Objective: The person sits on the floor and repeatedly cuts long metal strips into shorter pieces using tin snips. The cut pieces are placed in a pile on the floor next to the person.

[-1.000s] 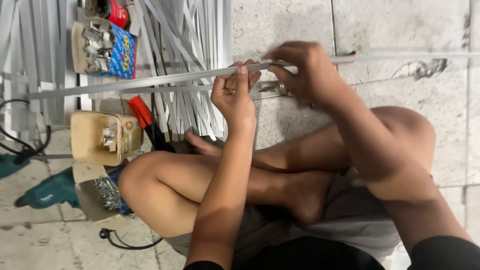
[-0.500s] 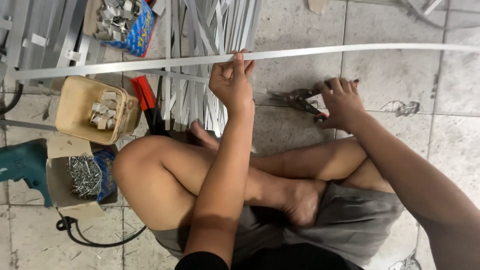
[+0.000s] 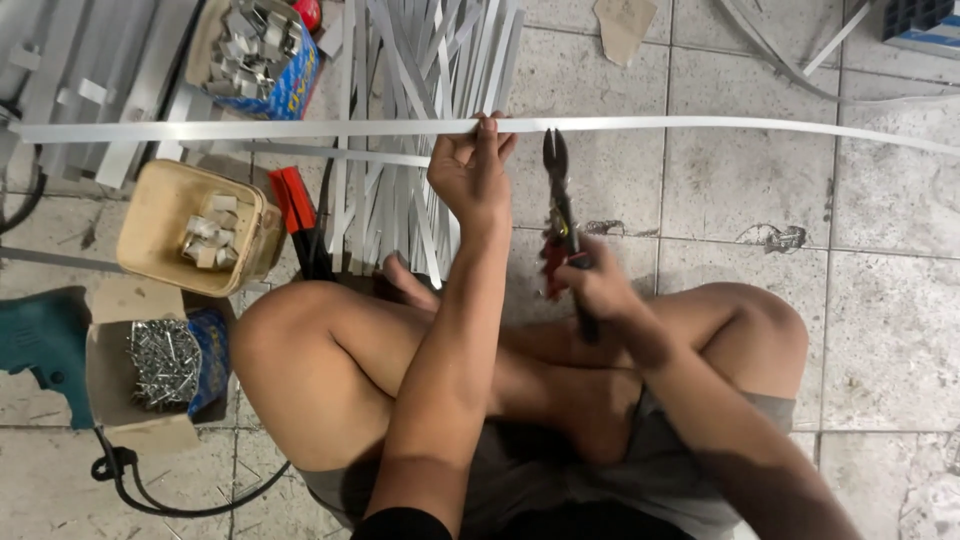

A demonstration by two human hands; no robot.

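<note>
A long, thin metal strip point(image 3: 250, 130) runs across the view from left to right, held up above the tiled floor. My left hand point(image 3: 472, 175) pinches it near its middle, fingers curled over its edge. My right hand point(image 3: 590, 290) grips the handles of red-handled tin snips point(image 3: 558, 205). Their dark jaws point up at the strip, just right of my left hand, with the tips touching or nearly touching it. I sit cross-legged with bare knees below both hands.
A pile of cut metal strips point(image 3: 420, 90) lies on the floor ahead. A beige tub of small metal clips point(image 3: 190, 225), a box of screws point(image 3: 150, 365), a blue box of brackets point(image 3: 255, 50), a teal power drill point(image 3: 40, 345) and its cable sit at left.
My right hand has picked the snips up off the floor and lifted their jaws to the strip. My left hand has kept its hold on the strip.
</note>
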